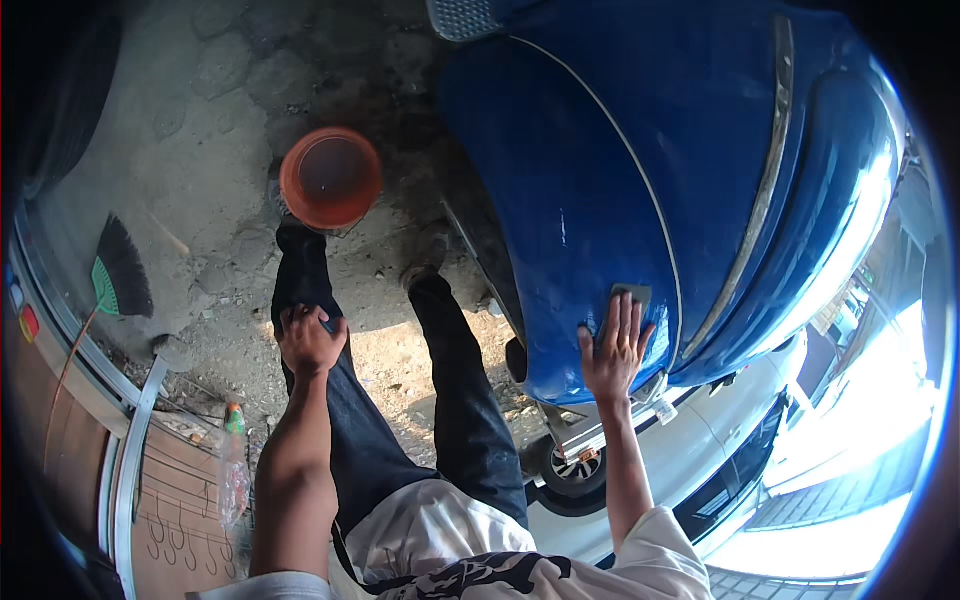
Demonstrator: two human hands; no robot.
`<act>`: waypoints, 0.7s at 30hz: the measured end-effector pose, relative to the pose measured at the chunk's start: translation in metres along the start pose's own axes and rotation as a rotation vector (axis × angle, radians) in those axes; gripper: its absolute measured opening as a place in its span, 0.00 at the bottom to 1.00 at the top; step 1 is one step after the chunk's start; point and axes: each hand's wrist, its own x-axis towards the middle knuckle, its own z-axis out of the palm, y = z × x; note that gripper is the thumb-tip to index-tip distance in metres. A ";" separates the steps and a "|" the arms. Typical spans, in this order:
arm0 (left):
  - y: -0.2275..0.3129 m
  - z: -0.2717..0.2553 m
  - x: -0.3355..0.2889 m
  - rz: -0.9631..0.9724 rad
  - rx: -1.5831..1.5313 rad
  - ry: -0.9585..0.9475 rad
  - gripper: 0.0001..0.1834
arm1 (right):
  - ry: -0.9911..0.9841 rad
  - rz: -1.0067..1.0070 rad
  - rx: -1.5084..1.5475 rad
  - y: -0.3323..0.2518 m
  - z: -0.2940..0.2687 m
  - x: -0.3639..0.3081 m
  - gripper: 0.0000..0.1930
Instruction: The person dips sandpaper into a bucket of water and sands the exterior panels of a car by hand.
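Partly beneath the right grip (614, 358) lies a grey pad (640, 293); blue bodywork (585, 220) underneath.

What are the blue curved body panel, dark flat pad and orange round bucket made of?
Blue curved body panel: likely painted metal, glossy, small bright glints. Dark flat pad: looks matte; mostly covered, material unclear. Orange round bucket: probably plastic, smooth, evenly coloured rim.
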 end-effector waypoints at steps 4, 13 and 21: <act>0.010 0.005 0.001 0.030 0.073 -0.045 0.15 | 0.253 0.329 0.149 -0.041 -0.019 0.067 0.30; 0.020 -0.010 0.011 0.038 0.229 -0.073 0.14 | 0.331 0.866 0.505 0.027 0.051 -0.072 0.33; 0.048 -0.023 0.027 0.059 0.362 -0.109 0.15 | 0.290 0.508 0.356 -0.054 0.051 -0.049 0.33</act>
